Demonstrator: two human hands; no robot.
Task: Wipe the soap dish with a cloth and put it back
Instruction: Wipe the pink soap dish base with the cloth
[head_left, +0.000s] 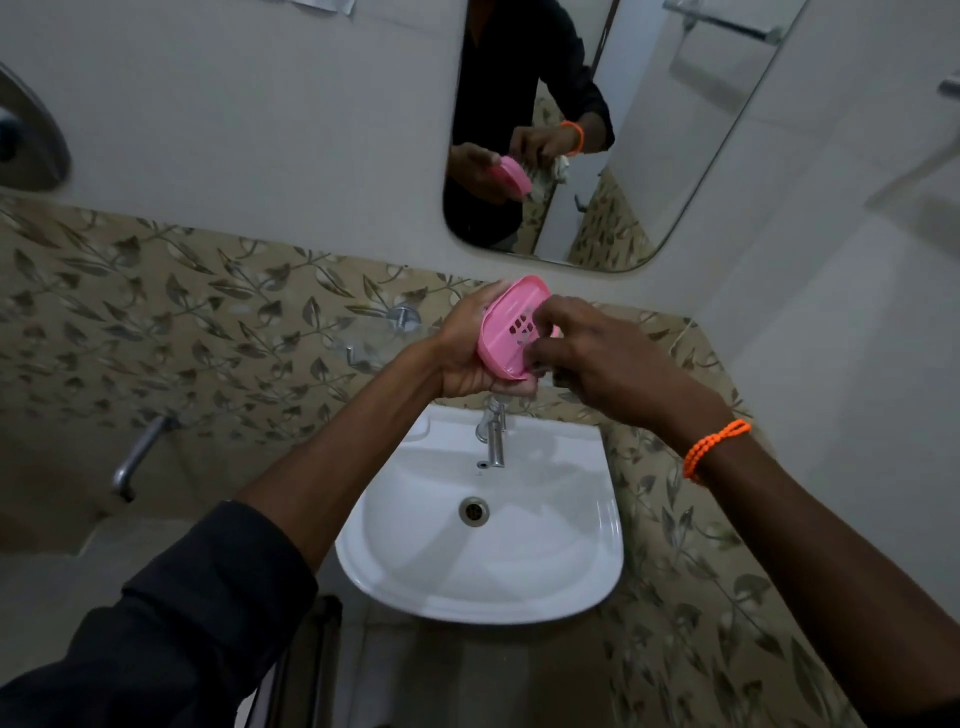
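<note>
My left hand (464, 349) grips a pink oval soap dish (505, 332) with drain slots, tilted on edge above the basin tap. My right hand (608, 358), with an orange bead band at the wrist, has its fingers curled against the inside of the dish. The hand hides the cloth here. In the mirror (654, 156) a pale patterned cloth (551, 174) shows bunched in that hand's reflection, next to the reflected dish.
A white wall basin (519, 582) with a chrome tap (493, 436) lies right below my hands. A chrome bracket (403, 316) sits on the leaf-patterned tile behind them. Another tap (136, 460) sticks out low on the left wall.
</note>
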